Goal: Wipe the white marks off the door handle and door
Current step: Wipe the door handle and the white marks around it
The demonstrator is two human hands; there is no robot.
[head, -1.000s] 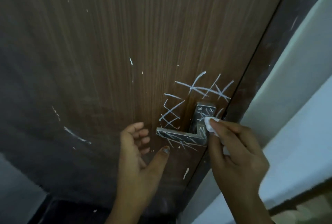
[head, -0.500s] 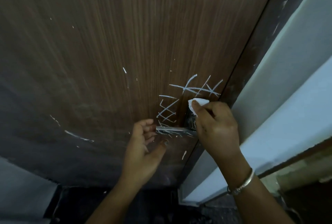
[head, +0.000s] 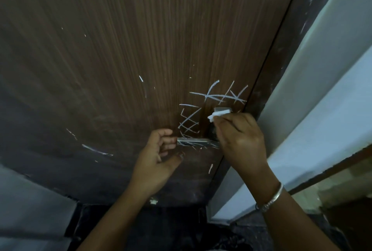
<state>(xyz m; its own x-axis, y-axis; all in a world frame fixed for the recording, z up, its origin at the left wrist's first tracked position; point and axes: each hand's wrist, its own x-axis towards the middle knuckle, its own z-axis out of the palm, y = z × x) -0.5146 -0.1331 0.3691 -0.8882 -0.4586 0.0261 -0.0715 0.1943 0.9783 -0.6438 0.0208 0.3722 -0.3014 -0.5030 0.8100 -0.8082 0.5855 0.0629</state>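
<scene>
The wiping step is under way, and it is being done at the top of the door handle's plate. Most of the job looks not yet done.

On the left, long faint white streaks (head: pixel 96 151) are seen low on the brown door (head: pixel 120 49). Next, the left hand (head: pixel 156 162) is held half open, with the fingers curled loosely. Nothing is held in it. Its fingertips are just at the free end of the metal door handle (head: pixel 196 142), which sticks out sideways and has white lines on it.

Above the handle, crossed white marks (head: pixel 189 122) are drawn on the wood, and more crossed marks (head: pixel 223 95) are found higher up.

On the right, a small white cloth (head: pixel 218 114) is pinched in the closed right hand (head: pixel 241 140) and pressed on the plate.

Next, firm rubbing will likely be needed on the plate, then along the handle, then over the marks on the wood.
</scene>
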